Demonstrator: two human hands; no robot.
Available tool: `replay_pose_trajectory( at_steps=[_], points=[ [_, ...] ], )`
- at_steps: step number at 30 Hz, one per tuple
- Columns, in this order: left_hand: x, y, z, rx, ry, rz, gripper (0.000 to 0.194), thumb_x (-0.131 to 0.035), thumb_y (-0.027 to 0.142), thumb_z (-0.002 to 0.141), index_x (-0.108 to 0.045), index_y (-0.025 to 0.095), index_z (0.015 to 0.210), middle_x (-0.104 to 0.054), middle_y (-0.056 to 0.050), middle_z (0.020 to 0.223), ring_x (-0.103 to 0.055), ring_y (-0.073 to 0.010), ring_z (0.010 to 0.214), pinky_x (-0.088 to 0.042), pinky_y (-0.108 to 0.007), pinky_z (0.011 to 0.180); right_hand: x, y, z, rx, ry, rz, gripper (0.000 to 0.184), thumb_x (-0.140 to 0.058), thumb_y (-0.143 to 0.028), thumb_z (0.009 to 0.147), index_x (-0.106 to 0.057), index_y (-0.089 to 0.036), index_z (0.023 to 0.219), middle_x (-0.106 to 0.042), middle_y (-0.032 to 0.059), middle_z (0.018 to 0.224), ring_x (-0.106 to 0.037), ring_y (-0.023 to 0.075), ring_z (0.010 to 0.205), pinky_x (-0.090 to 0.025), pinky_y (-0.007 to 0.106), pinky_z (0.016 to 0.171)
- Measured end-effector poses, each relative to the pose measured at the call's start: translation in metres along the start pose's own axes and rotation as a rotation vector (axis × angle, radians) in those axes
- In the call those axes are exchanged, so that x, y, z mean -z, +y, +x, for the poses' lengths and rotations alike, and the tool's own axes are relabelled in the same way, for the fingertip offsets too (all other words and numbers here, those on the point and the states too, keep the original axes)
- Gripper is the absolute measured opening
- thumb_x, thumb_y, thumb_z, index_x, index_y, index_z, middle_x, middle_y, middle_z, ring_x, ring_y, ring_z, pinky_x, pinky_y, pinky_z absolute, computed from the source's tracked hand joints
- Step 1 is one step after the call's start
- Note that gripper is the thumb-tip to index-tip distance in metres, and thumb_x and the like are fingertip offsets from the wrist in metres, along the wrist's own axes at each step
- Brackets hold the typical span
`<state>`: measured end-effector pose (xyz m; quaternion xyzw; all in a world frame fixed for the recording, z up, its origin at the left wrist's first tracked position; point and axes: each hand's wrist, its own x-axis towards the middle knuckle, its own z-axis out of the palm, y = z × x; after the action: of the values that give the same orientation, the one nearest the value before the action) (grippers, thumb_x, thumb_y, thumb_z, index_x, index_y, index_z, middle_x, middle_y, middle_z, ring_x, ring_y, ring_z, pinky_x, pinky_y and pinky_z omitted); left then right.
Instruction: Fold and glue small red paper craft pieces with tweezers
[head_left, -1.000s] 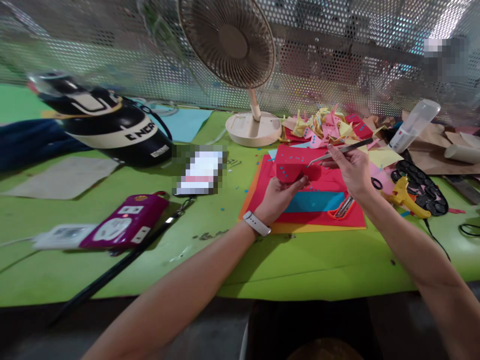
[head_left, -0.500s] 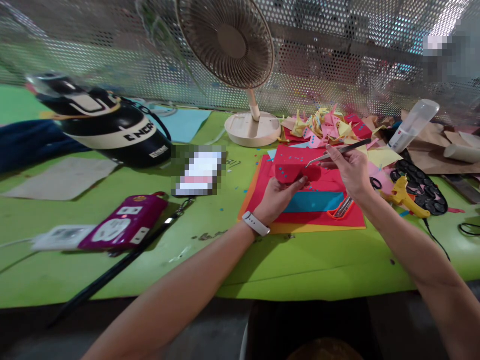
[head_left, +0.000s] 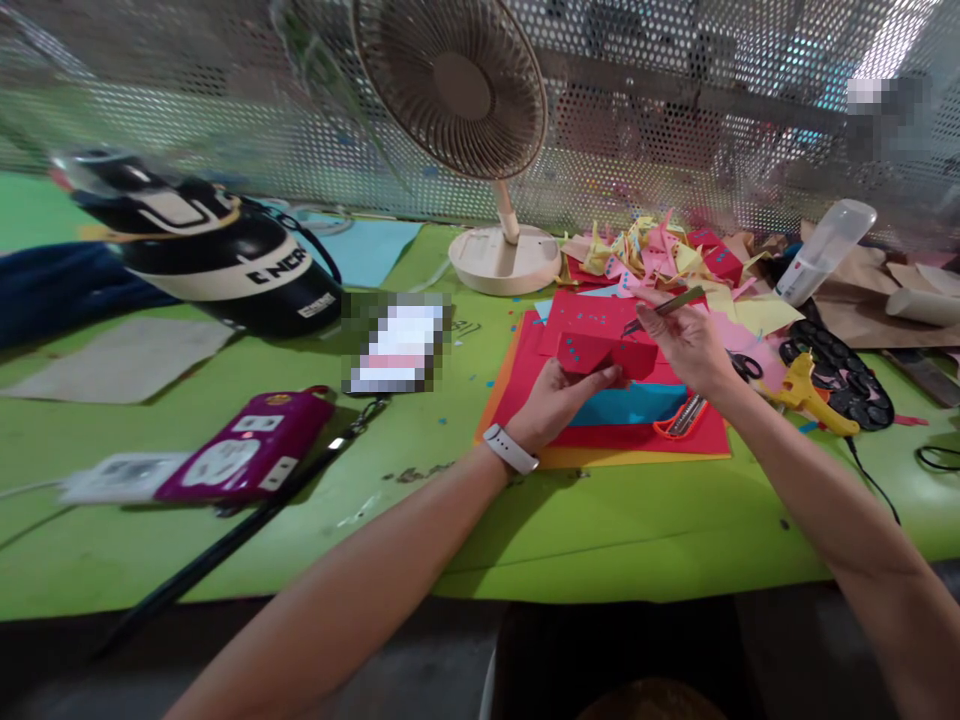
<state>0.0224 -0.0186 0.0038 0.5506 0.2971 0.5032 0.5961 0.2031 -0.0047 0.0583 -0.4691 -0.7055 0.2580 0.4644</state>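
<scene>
Head view: a folded red piece is held over red sheets by the left hand, thumb pressed at its lower edge; tweezers are pinched in the right hand, fingers closed; blue dots are already set at the piece's left end; its right end appears bare, so dotting seems partly done.

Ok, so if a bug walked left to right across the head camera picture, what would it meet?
Black bottle → phone → left hand holding red paper → right hand holding tweezers → yellow glue gun.
</scene>
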Motion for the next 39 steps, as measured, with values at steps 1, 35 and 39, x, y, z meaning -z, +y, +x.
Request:
replay_pose_trajectory(
  at_steps=[1, 35, 39],
  points=[
    [0.0, 0.0, 0.0, -0.014, -0.016, 0.002, 0.034, -0.081, 0.044, 0.071, -0.071, 0.014, 0.083, -0.074, -0.007, 0.077, -0.07, -0.0218, 0.075, -0.059, -0.038, 0.076, 0.001, 0.0, -0.001, 0.026, -0.018, -0.063, 0.042, -0.056, -0.057, 0.089, -0.072, -0.023, 0.108, -0.071, 0.0051, 0.099, -0.065, 0.0232, 0.106, -0.051, 0.037, 0.094],
    [0.003, 0.002, -0.002, 0.008, -0.143, 0.085, 0.027, -0.075, 0.039, 0.077, -0.07, 0.013, 0.084, -0.074, -0.009, 0.079, -0.07, -0.0212, 0.075, -0.058, -0.037, 0.079, 0.024, -0.015, 0.005, -0.258, -0.436, 0.064, 0.02, -0.073, -0.034, 0.066, -0.073, -0.016, 0.075, -0.066, 0.0001, 0.065, -0.057, 0.0121, 0.063, -0.045, 0.027, 0.061],
    [0.003, 0.001, -0.002, 0.004, -0.137, 0.073, 0.027, -0.076, 0.038, 0.077, -0.071, 0.014, 0.085, -0.074, -0.009, 0.078, -0.07, -0.0211, 0.073, -0.058, -0.036, 0.077, 0.024, -0.014, 0.005, -0.256, -0.443, 0.081, 0.018, -0.073, -0.033, 0.066, -0.073, -0.017, 0.074, -0.065, -0.0003, 0.065, -0.057, 0.0119, 0.062, -0.045, 0.027, 0.06]
  ],
)
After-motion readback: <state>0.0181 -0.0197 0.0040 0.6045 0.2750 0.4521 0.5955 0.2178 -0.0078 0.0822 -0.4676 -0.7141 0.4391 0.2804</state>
